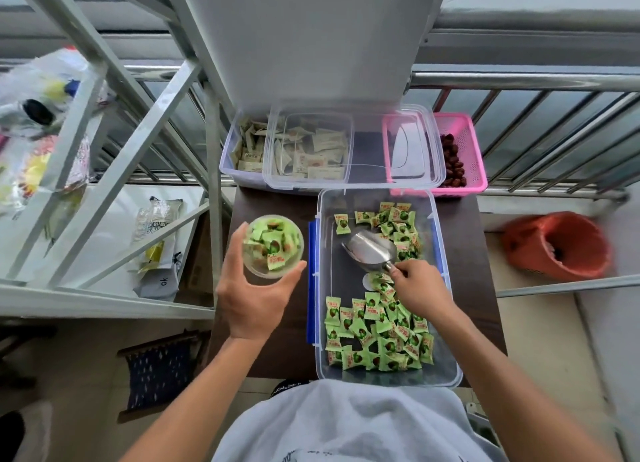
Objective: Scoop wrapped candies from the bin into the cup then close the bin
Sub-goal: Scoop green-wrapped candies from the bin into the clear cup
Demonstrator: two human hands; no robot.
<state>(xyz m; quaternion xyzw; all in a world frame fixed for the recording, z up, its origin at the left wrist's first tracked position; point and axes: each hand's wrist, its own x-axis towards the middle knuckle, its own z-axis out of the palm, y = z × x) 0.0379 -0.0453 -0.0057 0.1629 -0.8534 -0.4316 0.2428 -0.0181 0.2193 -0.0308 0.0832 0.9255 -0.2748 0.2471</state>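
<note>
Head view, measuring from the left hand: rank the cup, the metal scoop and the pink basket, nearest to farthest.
1. The cup: gripped by the left hand itself, left of the bin.
2. The metal scoop: inside the bin, to the right, its handle held by the right hand.
3. The pink basket: far back on the right, beyond the bin.

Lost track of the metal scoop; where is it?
Head view, right of centre: the scoop sits inside the bin between two heaps of candies, handle held by the right hand.
</note>
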